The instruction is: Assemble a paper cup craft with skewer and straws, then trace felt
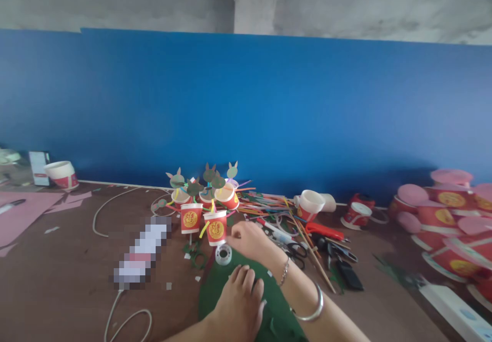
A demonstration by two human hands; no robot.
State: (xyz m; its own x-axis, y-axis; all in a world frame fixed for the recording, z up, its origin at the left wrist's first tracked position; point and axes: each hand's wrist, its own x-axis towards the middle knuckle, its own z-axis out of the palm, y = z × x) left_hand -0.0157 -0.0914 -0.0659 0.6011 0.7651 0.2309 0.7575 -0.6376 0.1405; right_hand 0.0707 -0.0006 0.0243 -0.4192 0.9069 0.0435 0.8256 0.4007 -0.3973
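Note:
My right hand, with a bracelet and bangle on its wrist, has its fingers pinched at the right side of a red paper cup with a gold emblem and a yellow strip. My left hand is closed, fingers curled downward over green paper. A small pale edge shows beside it; what it holds is hidden. Between the cup and my left hand lies a white tape roll. Behind stand more red cups topped with green, rabbit-eared paper heads.
Coloured pipe cleaners, scissors, a red stapler-like tool and white cups lie to the right. Pink-topped cups crowd the far right, near a power strip. A pixelated object with a cable is left; pink paper lies beyond.

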